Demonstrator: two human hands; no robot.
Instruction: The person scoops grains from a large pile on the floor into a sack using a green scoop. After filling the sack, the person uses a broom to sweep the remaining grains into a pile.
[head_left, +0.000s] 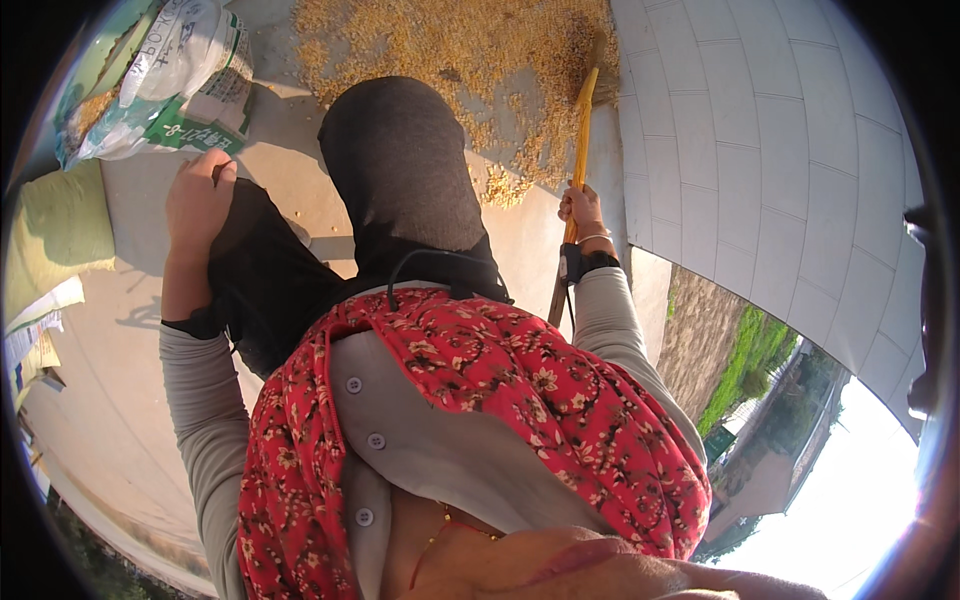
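My right hand (581, 208) is closed around the yellow handle of a broom (583, 142). The handle runs on below my wrist, and its far end reaches the spread corn kernels (450, 45) beside the white wall. What looks like a bristle head there is partly in shadow. My left hand (199, 195) rests over my bent left knee, just below a printed woven sack (199, 112). Its fingers curl loosely and some fingertips are hidden; I see no object in it. A small heap of kernels (506, 187) lies to the right of my other knee.
The white panelled wall (750, 127) rises close on my right. Plump yellowish sacks (64, 232) stand at the left. The upright printed sack holds some corn-coloured contents. Concrete floor (135, 390) extends behind me on the left; soil and grass (739, 360) lie beyond the wall's end.
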